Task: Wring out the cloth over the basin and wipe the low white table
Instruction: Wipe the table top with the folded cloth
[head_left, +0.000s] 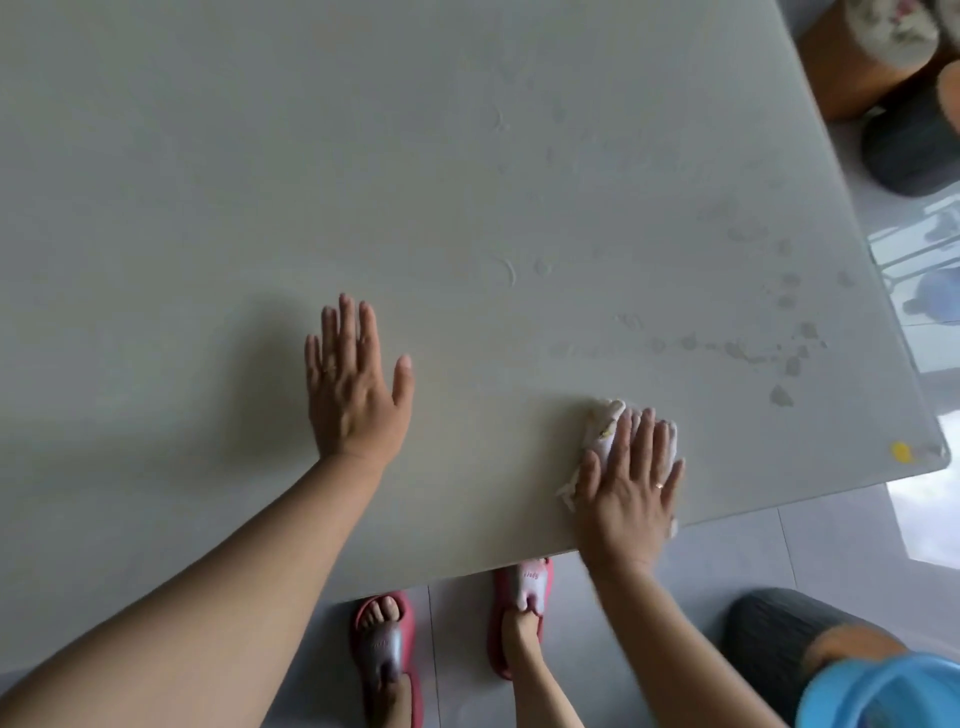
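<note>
The low white table (467, 156) fills most of the view. My left hand (353, 384) rests flat on it near the front edge, fingers spread, holding nothing. My right hand (631, 478) lies palm down on a crumpled white cloth (605, 423) close to the table's front right edge, pressing it against the surface. Only the cloth's far and left parts show past my fingers. Wet spots and smears (769, 353) mark the tabletop to the right of the cloth. A blue basin (883, 691) sits at the bottom right corner of the view.
A dark round stool (769, 634) stands on the floor under the basin. Another dark stool (914, 145) and a brown one (852, 73) stand beyond the table's right edge. My feet in red slippers (384, 649) are on the grey tiled floor. A yellow speck (900, 451) sits near the table's right corner.
</note>
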